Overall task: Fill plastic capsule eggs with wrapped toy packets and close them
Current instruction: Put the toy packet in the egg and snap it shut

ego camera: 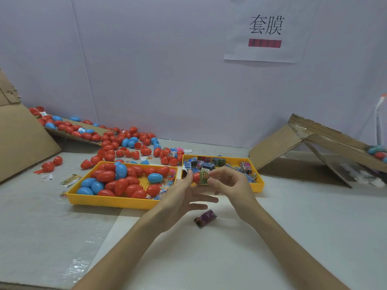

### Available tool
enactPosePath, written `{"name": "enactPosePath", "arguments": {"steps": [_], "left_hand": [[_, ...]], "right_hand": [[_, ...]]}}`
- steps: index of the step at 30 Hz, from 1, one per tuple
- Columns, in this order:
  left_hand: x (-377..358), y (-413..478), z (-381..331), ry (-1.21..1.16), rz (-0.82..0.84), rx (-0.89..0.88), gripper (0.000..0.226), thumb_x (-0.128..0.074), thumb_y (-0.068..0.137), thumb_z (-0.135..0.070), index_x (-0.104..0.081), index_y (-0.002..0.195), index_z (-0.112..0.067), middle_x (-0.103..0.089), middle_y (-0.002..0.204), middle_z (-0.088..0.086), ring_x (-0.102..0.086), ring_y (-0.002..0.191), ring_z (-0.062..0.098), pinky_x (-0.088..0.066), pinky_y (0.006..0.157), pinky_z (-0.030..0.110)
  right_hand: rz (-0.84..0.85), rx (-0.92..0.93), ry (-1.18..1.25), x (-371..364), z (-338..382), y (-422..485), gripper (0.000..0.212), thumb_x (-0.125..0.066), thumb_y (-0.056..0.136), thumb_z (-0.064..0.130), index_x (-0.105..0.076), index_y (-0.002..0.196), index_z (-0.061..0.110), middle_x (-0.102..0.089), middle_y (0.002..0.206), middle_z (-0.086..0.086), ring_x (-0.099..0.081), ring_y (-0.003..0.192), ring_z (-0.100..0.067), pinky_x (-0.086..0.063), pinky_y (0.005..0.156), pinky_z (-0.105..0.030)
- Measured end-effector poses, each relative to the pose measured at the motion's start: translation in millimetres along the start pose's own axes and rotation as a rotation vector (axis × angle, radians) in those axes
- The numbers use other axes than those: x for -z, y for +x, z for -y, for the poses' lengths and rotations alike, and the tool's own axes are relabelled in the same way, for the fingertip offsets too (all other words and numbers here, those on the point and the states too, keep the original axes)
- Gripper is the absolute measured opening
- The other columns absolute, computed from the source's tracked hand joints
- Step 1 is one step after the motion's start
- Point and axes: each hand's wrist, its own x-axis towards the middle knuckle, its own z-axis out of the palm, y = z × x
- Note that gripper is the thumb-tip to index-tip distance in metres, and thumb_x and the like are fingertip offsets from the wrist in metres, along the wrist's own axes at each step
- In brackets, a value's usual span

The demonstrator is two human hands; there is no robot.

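Head view: above the surface [272, 237], just in front of the yellow packet tray [258, 185], the left hand [182, 193] pinches a red capsule egg [196, 177] by its end, while the right hand [230, 185] grips the printed wrapper [204, 178] round its other half.

A red egg [196, 177], seemingly sleeved in printed film, held aloft; 1 purple packet [205, 218] lies below.

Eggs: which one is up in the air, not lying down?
The red egg pinched between the left hand and right hand, with a green printed wrapper on it. The others lie in the yellow tray or scattered around it.
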Motion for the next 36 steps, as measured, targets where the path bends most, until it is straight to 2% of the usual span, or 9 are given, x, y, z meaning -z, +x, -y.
{"name": "enactPosePath", "arguments": {"steps": [4, 9, 14, 19, 22, 25, 28, 32, 36], "left_hand": [[-3.7, -2.2, -0.5, -0.016, -0.069, 0.014, 0.061, -0.031, 0.106, -0.048, -0.049, 0.145, -0.006, -0.055, 0.144, 0.02, -0.055, 0.132, 0.038, -0.055, 0.077, 0.03], [-7.3, -7.2, -5.4, -0.066, -0.061, 0.018, 0.06, -0.029, 0.106, -0.045, -0.048, 0.145, -0.003, -0.055, 0.143, 0.025, -0.061, 0.11, 0.031, -0.056, 0.064, 0.025], [-9.4, -10.8, -7.8, -0.057, -0.047, 0.012, 0.06, -0.027, 0.107, -0.044, -0.047, 0.144, -0.002, -0.055, 0.141, 0.025, -0.06, 0.105, 0.03, -0.054, 0.067, 0.027], [-9.0, -13.9, -7.1, -0.016, 0.033, -0.025, 0.048, -0.028, 0.105, -0.045, -0.061, 0.111, -0.011, -0.071, 0.1, 0.011, -0.071, 0.07, 0.013, -0.055, 0.055, 0.022], [-8.2, -12.4, -6.2, -0.004, 0.051, -0.023, 0.048, -0.028, 0.103, -0.049, -0.062, 0.1, -0.015, -0.076, 0.078, 0.001, -0.073, 0.064, 0.011, -0.056, 0.054, 0.022], [-9.4, -9.4, -6.2, 0.025, 0.028, -0.037, 0.052, -0.031, 0.099, -0.056, -0.063, 0.107, -0.015, -0.077, 0.084, 0.006, -0.073, 0.07, 0.017, -0.057, 0.06, 0.027], [-6.8, -2.8, -3.1, 0.027, -0.013, -0.126, 0.056, -0.035, 0.095, -0.057, -0.059, 0.118, -0.012, -0.075, 0.09, 0.016, -0.071, 0.074, 0.024, -0.058, 0.068, 0.032], [2.2, 0.1, 0.7, -0.013, -0.118, -0.335, 0.05, -0.045, 0.093, -0.048, -0.063, 0.106, -0.003, -0.071, 0.082, 0.017, -0.067, 0.067, 0.026, -0.057, 0.062, 0.031], [5.0, -0.7, 0.3, 0.072, -0.246, -0.516, 0.031, -0.045, 0.105, -0.022, -0.063, 0.095, 0.001, -0.068, 0.071, 0.016, -0.063, 0.06, 0.026, -0.053, 0.057, 0.033]], "right_hand": [[-0.039, -0.008, 0.034, 1.5, 0.3, 0.2, 0.006, -0.079, 0.079, 0.022, -0.079, 0.085, 0.019, -0.076, 0.087, -0.004, -0.071, 0.086, -0.018, -0.057, 0.077, -0.026], [-0.039, -0.016, 0.038, 1.3, 1.7, 0.2, 0.004, -0.079, 0.077, 0.026, -0.08, 0.08, 0.024, -0.075, 0.084, -0.001, -0.071, 0.083, -0.015, -0.055, 0.073, -0.024], [0.024, 0.002, 0.0, 2.7, 5.8, -1.6, 0.03, -0.076, 0.082, 0.025, -0.074, 0.112, 0.03, -0.074, 0.109, 0.003, -0.07, 0.099, -0.021, -0.059, 0.081, -0.034], [0.116, -0.04, -0.007, 6.1, 8.4, -0.9, 0.034, -0.075, 0.081, 0.023, -0.074, 0.114, 0.019, -0.073, 0.103, -0.017, -0.066, 0.103, -0.037, -0.055, 0.088, -0.047], [0.118, -0.033, 0.008, 6.6, 9.3, -1.1, 0.03, -0.076, 0.081, 0.022, -0.075, 0.11, 0.02, -0.075, 0.102, -0.013, -0.07, 0.101, -0.032, -0.058, 0.087, -0.04], [0.007, -0.059, 0.153, 8.8, 8.6, 3.1, 0.02, -0.077, 0.081, 0.02, -0.078, 0.101, 0.025, -0.077, 0.098, -0.004, -0.072, 0.092, -0.019, -0.056, 0.074, -0.026], [-0.18, -0.198, 0.336, 23.2, 0.7, 14.7, 0.021, -0.076, 0.085, 0.011, -0.077, 0.103, 0.021, -0.076, 0.097, -0.004, -0.073, 0.085, -0.015, -0.056, 0.07, -0.022], [-0.126, -0.378, 0.332, 54.2, 7.6, 40.8, 0.029, -0.069, 0.09, 0.005, -0.066, 0.119, 0.006, -0.075, 0.094, -0.009, -0.073, 0.08, -0.016, -0.058, 0.069, -0.023], [-0.428, -0.221, 0.733, 119.8, 45.3, 80.2, 0.015, -0.06, 0.098, 0.011, -0.063, 0.109, 0.001, -0.068, 0.104, -0.012, -0.072, 0.084, -0.018, -0.059, 0.066, -0.023]]}}
